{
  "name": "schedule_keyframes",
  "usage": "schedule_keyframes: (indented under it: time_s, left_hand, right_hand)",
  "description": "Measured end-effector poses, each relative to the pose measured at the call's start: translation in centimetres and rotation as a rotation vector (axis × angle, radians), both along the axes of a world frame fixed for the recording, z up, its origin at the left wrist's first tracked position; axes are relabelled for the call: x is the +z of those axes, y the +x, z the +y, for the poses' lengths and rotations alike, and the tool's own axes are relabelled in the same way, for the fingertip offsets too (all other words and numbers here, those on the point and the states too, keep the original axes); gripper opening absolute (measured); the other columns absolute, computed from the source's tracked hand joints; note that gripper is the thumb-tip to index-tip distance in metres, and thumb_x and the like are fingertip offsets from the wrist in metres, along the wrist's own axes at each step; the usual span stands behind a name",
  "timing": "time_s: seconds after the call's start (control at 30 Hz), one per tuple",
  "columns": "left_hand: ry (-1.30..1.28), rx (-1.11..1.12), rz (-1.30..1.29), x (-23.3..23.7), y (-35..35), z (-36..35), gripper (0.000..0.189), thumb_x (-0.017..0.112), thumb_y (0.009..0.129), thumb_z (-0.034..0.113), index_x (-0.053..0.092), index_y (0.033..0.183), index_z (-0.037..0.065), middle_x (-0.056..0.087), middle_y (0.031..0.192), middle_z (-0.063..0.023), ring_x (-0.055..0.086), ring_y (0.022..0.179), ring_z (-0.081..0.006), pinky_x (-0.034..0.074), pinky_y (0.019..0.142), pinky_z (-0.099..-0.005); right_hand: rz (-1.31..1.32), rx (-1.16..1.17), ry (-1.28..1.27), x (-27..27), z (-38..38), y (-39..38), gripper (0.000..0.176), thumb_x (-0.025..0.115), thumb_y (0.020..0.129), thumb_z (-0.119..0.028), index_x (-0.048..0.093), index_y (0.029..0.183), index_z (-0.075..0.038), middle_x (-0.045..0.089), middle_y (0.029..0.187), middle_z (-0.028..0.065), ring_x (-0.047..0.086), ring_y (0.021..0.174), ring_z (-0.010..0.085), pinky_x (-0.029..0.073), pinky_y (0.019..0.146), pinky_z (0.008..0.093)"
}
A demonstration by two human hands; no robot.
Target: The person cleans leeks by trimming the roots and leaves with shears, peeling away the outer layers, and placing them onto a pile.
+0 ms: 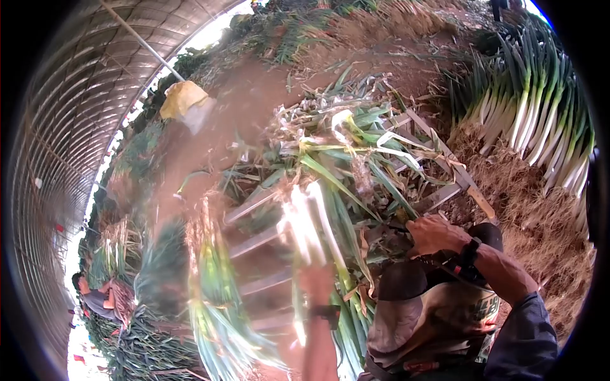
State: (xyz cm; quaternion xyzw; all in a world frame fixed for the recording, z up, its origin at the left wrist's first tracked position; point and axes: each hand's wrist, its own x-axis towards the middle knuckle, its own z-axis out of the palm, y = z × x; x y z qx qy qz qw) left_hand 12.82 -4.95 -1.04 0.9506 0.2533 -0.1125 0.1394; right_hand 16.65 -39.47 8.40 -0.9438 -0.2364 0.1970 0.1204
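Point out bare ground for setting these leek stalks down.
Bare soil lies between the yellow sack and the leaf heap on the wooden rack. Crowded: stacked leeks at right, bundles at lower left, leek stalks in the left hand.

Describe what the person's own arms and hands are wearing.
Both hands are bare, without gloves. The left hand is motion-blurred; a dark band, like a watch, sits at its wrist, and no sleeve shows on that forearm. The right hand has a black strap at the wrist and a dark blue sleeve further up the arm.
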Motion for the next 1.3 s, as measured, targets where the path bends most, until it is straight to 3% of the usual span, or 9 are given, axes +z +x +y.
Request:
schedule_keyframes:
  time_s: [0.07,0.1,0.2,0.4,0.9,1.0,1.13,1.27,1.3]
  left_hand:
    - [-0.022,0.032,-0.002,0.3,-0.1,-1.5,0.066,0.068,0.082,0.056,0.072,0.114,-0.001,0.045,0.142,-0.0344,0.056,0.121,-0.0443,0.042,0.103,-0.0565]
    - [-0.122,0.098,0.043,1.3,0.0,-2.1,0.086,0.073,0.076,0.060,0.060,0.132,-0.004,0.029,0.155,-0.0350,0.039,0.140,-0.0458,0.027,0.116,-0.0590]
    - [0.000,0.051,0.140,1.9,-0.1,-3.4,0.106,0.075,0.076,0.066,0.043,0.145,-0.007,0.032,0.153,-0.0355,0.032,0.143,-0.0481,0.027,0.114,-0.0606]
    - [-0.045,0.055,0.151,1.3,0.0,-3.8,0.101,0.080,0.073,0.060,0.046,0.143,-0.004,0.026,0.156,-0.0354,0.023,0.147,-0.0487,0.024,0.116,-0.0622]
    - [0.124,0.174,0.139,1.6,1.3,-5.4,0.082,0.082,0.069,0.044,0.054,0.132,-0.002,0.048,0.138,-0.0258,0.050,0.126,-0.0405,0.043,0.105,-0.0538]
    - [-0.007,0.145,0.073,0.8,0.3,-2.7,0.079,0.082,0.067,0.043,0.058,0.125,-0.004,0.057,0.127,-0.0257,0.059,0.116,-0.0384,0.048,0.098,-0.0498]
    - [-0.142,-0.097,-0.052,3.3,-2.2,0.1,0.077,0.081,0.068,0.050,0.065,0.115,-0.009,0.069,0.106,-0.0276,0.069,0.097,-0.0402,0.055,0.084,-0.0469]
    - [-0.183,-0.239,-0.242,4.2,-4.8,3.5,0.055,0.079,0.077,0.044,0.069,0.101,-0.004,0.072,0.095,-0.0204,0.070,0.087,-0.0337,0.054,0.076,-0.0443]
    - [-0.220,-0.242,-0.275,4.6,-5.4,4.4,0.054,0.078,0.078,0.044,0.067,0.101,-0.004,0.070,0.095,-0.0228,0.068,0.087,-0.0363,0.052,0.075,-0.0466]
  right_hand:
    - [0.030,-0.025,0.011,0.0,0.3,0.2,0.067,0.079,0.071,-0.054,0.061,0.100,0.003,0.068,0.090,0.0202,0.068,0.091,0.0384,0.053,0.079,0.0457]
    - [0.042,-0.035,0.016,0.0,0.4,0.3,0.067,0.079,0.071,-0.055,0.061,0.100,0.003,0.068,0.090,0.0202,0.068,0.090,0.0386,0.053,0.079,0.0455]
    - [-0.055,0.016,0.071,-1.3,0.2,0.3,0.067,0.079,0.071,-0.055,0.061,0.099,0.003,0.067,0.092,0.0200,0.068,0.090,0.0385,0.052,0.080,0.0445]
    - [-0.019,0.083,0.003,-1.9,0.6,0.1,0.066,0.077,0.074,-0.053,0.058,0.100,0.004,0.065,0.096,0.0206,0.066,0.094,0.0373,0.049,0.084,0.0447]
    - [-0.079,0.140,-0.029,-3.3,0.5,0.0,0.070,0.074,0.077,-0.059,0.057,0.100,0.005,0.066,0.088,0.0183,0.066,0.089,0.0350,0.049,0.078,0.0416]
    - [-0.025,0.070,0.001,-2.5,0.6,0.0,0.032,0.072,0.071,-0.026,0.064,0.080,0.003,0.068,0.072,0.0176,0.071,0.073,0.0341,0.054,0.061,0.0409]
    - [-0.124,0.145,0.101,-4.5,-0.6,0.0,0.024,0.072,0.069,-0.022,0.070,0.077,0.001,0.069,0.072,0.0196,0.070,0.069,0.0357,0.053,0.059,0.0420]
    - [-0.254,0.037,0.138,-2.4,-0.4,-0.1,0.041,0.075,0.073,-0.039,0.071,0.080,0.001,0.072,0.079,0.0182,0.071,0.075,0.0357,0.055,0.066,0.0440]
    - [-0.137,0.028,0.044,-0.3,-0.2,0.1,0.079,0.077,0.073,-0.062,0.062,0.117,0.003,0.068,0.112,0.0224,0.067,0.100,0.0401,0.053,0.085,0.0451]
